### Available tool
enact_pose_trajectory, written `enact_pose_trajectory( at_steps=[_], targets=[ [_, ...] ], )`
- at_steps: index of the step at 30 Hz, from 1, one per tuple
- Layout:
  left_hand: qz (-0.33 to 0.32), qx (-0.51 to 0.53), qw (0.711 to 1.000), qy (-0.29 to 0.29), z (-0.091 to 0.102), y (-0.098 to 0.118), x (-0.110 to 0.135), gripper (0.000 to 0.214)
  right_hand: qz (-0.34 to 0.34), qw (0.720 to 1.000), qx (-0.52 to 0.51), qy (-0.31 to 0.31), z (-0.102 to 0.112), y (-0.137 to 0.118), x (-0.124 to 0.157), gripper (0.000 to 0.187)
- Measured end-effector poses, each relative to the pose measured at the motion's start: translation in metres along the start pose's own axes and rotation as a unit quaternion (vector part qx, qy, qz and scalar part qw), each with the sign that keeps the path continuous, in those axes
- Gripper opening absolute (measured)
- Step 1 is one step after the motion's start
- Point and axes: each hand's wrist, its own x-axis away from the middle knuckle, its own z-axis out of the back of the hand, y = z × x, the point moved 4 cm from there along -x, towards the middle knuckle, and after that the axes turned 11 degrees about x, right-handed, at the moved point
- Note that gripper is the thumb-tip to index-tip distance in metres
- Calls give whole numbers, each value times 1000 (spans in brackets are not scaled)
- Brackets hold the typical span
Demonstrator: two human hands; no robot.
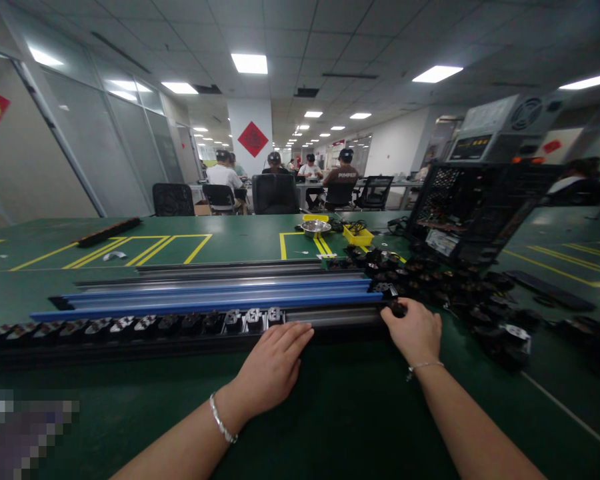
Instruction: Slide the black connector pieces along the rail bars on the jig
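Note:
A long black rail (330, 327) lies across the near side of the green table. Along its left part sits a row of small black modules (167, 321), some with pale metal pieces on top. My left hand (273, 360) rests on the rail just right of these modules, fingers stretched out, holding nothing. At the rail's right end, my right hand (420, 330) pinches a small black part (396, 307), mostly covered by the fingers. Just behind are blue rails (220, 292), and another black-and-grey rail (230, 269) lies beyond them.
Loose black parts (445, 287) are heaped on the right, by an open computer case (475, 207) with a power supply (505, 127) on top. A metal bowl (315, 229) and yellow tray (357, 235) stand further back. A dark strip (107, 232) lies far left. Several people sit beyond.

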Motion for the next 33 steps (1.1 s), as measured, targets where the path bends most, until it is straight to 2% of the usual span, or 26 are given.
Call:
enact_pose_trajectory(
  at_steps=[21,33],
  targets=[
    [-2,8,1000,-1,0,-2,1,59,-24,1000,1,6,1,8,-4,40],
    [2,4,1000,0,-1,-2,1,59,-42,998,-44,11,-3,18,-9,42]
  ],
)
